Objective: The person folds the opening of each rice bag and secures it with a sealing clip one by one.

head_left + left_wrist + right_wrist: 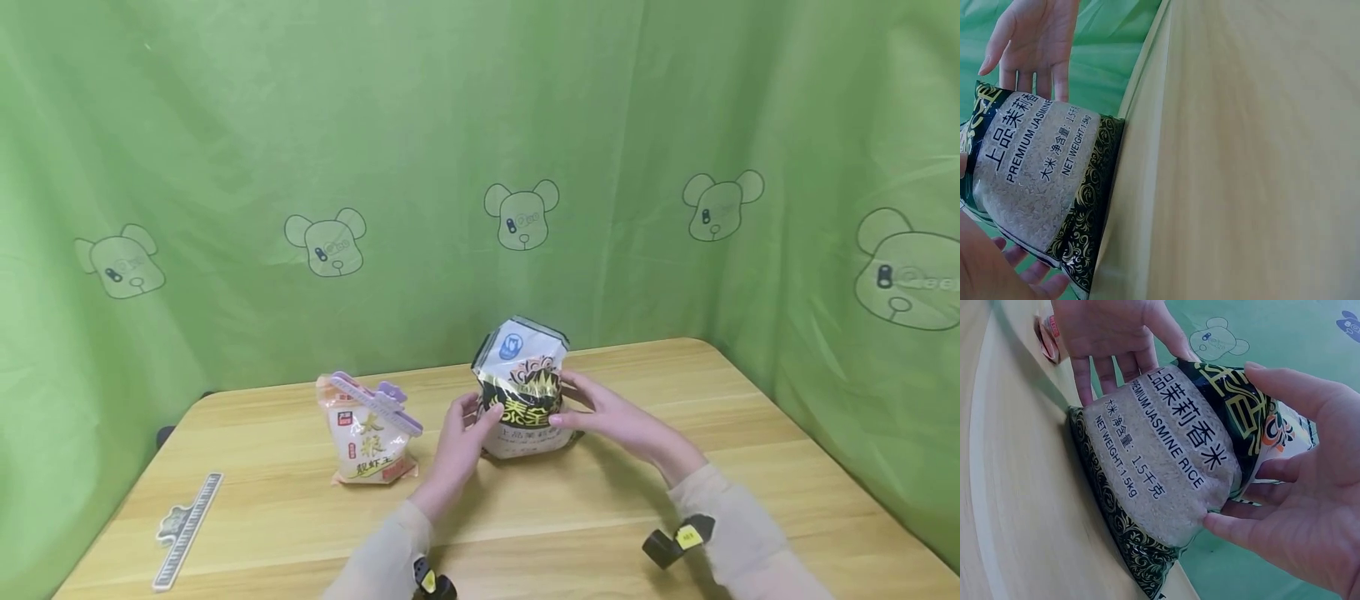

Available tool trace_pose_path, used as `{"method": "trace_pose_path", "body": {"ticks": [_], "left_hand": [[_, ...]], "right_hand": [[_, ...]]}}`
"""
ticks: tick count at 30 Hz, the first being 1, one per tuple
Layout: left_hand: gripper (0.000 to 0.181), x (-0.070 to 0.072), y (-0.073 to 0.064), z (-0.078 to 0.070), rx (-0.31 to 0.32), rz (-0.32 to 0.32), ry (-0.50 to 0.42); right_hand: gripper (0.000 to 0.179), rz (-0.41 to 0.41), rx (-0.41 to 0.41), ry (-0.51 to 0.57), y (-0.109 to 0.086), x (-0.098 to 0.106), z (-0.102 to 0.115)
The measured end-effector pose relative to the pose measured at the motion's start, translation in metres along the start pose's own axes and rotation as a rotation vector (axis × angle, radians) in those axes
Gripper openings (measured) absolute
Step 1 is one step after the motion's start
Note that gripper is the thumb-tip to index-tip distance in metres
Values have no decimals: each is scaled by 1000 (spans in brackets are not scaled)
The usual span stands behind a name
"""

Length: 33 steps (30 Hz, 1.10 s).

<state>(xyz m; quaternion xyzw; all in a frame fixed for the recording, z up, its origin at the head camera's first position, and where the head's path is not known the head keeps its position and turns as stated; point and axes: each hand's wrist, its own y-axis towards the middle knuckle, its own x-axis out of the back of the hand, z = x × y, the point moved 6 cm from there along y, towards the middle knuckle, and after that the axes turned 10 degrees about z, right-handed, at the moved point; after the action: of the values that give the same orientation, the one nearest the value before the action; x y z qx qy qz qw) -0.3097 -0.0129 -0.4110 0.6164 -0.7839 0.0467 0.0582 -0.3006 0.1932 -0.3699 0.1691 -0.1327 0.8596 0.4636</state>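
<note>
A bag of jasmine rice [525, 446] stands upright on the table between my two hands, its upper part tilted a little. On its left side, my left hand [461, 442] holds it, thumb on the front and fingers round the side and back. From the right, my right hand [611, 417] grips the bag with its thumb on the front. The right wrist view shows the clear window of the rice bag [1160, 469] with grains inside, and the right hand [1310, 469] spread along one side. In the left wrist view the left fingers [1035, 272] reach behind the bag.
Left of the rice stands a smaller orange and white bag [367, 442], with a purple sealing clip [378, 404] across its top. A long clip with piano-key markings [187, 533] lies at the table's left. Green curtains [420, 167] hang behind the wooden table [525, 533].
</note>
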Motion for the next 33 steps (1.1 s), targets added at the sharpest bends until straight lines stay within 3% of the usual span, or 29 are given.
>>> {"method": "trace_pose_path", "body": {"ticks": [11,19,27,33], "left_hand": [[80,14,-15,3,16,17,-3],[80,19,-24,-3,15,28,-18],[81,20,-23,-4,49,88,-28],[80,26,-27,-16,53,109,7]], "right_hand": [[80,83,-6,-8,-1,-14,8],[78,97,-19,-10,-2,-20,10],[73,95,-45,24,-2,-13,2],[65,73,-25,-8,-3,-5,7]]}}
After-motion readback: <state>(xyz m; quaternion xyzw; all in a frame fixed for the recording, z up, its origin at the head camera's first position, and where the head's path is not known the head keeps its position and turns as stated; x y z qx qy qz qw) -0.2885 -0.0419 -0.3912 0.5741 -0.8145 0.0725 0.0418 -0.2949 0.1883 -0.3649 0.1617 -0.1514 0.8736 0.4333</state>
